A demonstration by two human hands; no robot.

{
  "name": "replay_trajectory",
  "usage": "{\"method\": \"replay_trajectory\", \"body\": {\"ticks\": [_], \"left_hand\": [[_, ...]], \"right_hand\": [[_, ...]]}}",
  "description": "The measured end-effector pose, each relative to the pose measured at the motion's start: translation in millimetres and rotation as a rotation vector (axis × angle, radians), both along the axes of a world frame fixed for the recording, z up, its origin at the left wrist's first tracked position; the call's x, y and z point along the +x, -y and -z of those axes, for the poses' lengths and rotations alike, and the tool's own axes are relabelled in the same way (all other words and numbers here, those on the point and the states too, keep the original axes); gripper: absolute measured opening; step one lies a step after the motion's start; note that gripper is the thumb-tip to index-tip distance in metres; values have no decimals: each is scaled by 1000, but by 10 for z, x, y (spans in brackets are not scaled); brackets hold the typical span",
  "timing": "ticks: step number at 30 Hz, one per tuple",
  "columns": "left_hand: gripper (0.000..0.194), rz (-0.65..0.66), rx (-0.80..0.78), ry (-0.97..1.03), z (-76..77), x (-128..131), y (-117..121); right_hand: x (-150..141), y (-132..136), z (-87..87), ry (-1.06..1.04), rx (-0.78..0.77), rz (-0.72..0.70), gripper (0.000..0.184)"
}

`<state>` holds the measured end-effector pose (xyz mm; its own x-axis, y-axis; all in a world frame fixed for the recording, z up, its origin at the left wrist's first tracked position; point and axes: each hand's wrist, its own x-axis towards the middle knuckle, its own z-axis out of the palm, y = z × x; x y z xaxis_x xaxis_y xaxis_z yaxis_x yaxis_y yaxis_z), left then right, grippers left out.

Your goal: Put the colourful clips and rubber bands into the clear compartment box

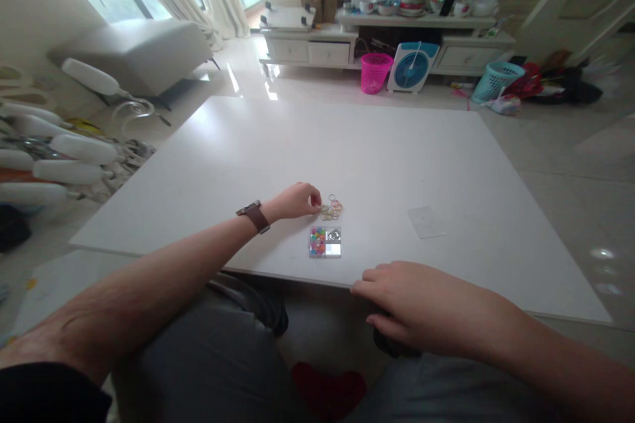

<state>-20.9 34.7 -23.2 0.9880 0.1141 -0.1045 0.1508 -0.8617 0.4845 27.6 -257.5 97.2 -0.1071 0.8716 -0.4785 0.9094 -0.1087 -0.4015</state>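
A loose pile of small coloured rings [331, 211] lies on the white table [317, 145]. At the pile's left side, my left hand [300, 200] has thumb and forefinger pinched together, the fingertips touching its edge. Whether a ring is between them is too small to tell. Just in front of the pile sits a clear divided box [325, 242]; colourful beads [317, 235] fill its left compartments, silvery rings [334, 235] its back right one. My right hand [409, 301] rests at the near table edge, holding nothing, fingers loosely extended and thumb apart.
A clear flat plastic lid [426, 222] lies right of the box. Beyond the table stand a pink basket [375, 73], a blue fan [411, 67] and a low cabinet [330, 53]. White padded chairs [74, 158] crowd the left side.
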Motion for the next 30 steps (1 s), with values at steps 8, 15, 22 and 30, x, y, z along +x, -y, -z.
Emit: {"method": "replay_trajectory", "body": {"ticks": [8, 15, 22, 30], "left_hand": [[19, -1, 46, -18, 20, 32, 118], [19, 12, 38, 0, 45, 26, 143], [19, 9, 60, -11, 105, 41, 140], [17, 22, 120, 8, 138, 34, 163]], "right_hand": [[-14, 40, -30, -23, -15, 11, 21], [-5, 49, -17, -23, 4, 10, 22], [-16, 37, -12, -35, -5, 26, 20], [-23, 46, -18, -38, -9, 35, 19]]}}
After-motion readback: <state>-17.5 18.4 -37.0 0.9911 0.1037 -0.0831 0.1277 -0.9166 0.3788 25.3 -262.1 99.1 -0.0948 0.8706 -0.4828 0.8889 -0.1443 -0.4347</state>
